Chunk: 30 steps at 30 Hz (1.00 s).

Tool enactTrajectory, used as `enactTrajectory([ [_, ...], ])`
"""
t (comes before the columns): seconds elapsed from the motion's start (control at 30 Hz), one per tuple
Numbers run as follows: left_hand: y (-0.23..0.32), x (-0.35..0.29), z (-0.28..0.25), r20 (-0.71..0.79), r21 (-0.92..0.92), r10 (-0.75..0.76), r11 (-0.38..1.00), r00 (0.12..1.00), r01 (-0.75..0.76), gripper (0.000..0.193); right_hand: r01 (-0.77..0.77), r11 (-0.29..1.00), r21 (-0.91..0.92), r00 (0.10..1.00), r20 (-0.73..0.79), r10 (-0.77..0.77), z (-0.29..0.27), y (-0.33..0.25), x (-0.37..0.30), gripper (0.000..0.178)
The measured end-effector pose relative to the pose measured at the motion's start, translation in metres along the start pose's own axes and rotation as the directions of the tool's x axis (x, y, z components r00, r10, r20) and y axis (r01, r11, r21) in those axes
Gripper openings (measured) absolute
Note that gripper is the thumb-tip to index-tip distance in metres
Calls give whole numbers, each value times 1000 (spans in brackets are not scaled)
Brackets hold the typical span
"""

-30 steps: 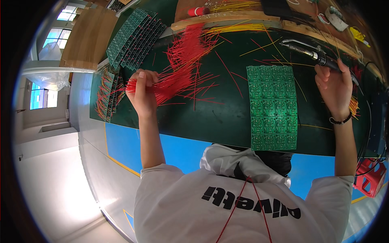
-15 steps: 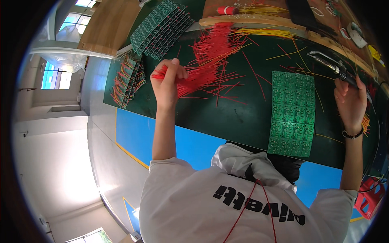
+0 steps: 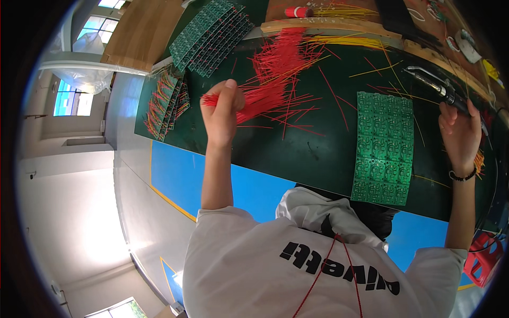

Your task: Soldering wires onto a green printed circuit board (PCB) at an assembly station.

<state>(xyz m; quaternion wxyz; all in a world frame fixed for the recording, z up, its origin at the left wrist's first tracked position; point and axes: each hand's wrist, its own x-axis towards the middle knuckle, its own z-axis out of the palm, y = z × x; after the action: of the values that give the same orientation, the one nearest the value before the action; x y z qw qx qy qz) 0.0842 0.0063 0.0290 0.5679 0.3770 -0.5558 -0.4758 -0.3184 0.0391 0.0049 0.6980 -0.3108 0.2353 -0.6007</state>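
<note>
My left hand is closed around a bunch of red wires, whose ends poke out on both sides of the fist. Beyond it spreads a loose heap of the same red wires. At the right, my right hand has its fingers round the black handle of a soldering iron, its metal front pointing up and left over the table. Between the hands, nearer the right one, a green circuit board panel lies flat at the front edge, touched by neither hand.
Stacked circuit boards stand at the far left, with wired boards nearer. Yellow wires lie along a wooden strip at the back. A red roll sits behind it. A red stool is at lower right.
My left hand has shifted slightly to the right with the red wires still in it. The soldering iron and right hand have barely moved; the board panel appears unchanged.
</note>
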Motion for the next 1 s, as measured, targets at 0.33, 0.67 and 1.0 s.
enactTrajectory([
  [0.33, 6, 1, 37, 196, 940, -144, 311, 970, -144, 17, 12, 1000, 9, 999, 44, -13, 3, -2, -1, 33],
  [0.67, -7, 13, 41, 189, 948, -293, 304, 937, -96, 17, 31, 1000, 4, 997, 72, -31, -2, -3, -2, 32],
  [1.0, -4, 23, 27, 187, 853, -239, 521, 953, -37, 11, 19, 1000, 20, 993, 117, -21, -3, -4, -1, 33],
])
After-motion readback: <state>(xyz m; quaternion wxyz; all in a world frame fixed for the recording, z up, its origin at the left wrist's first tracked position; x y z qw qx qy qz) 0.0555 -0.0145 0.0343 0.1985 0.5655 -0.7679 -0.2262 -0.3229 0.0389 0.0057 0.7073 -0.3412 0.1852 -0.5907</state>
